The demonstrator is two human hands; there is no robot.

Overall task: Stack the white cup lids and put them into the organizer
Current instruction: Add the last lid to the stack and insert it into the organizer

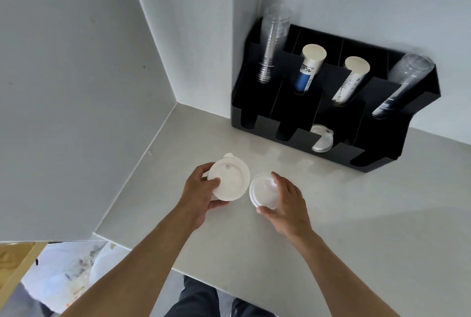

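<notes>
Head view | hands (201, 189) (288, 204) partly cover white lids (230, 180) | stack count unclear

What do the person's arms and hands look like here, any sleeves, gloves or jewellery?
Both forearms are bare to the frame's edge: no sleeves visible. The left hand and right hand wear no gloves, and no rings, watch or bracelet show. Dark trousers appear below.

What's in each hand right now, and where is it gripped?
The left hand holds a round white plastic cup lid by its rim. The right hand grips a small stack of white lids by its edges.
</notes>
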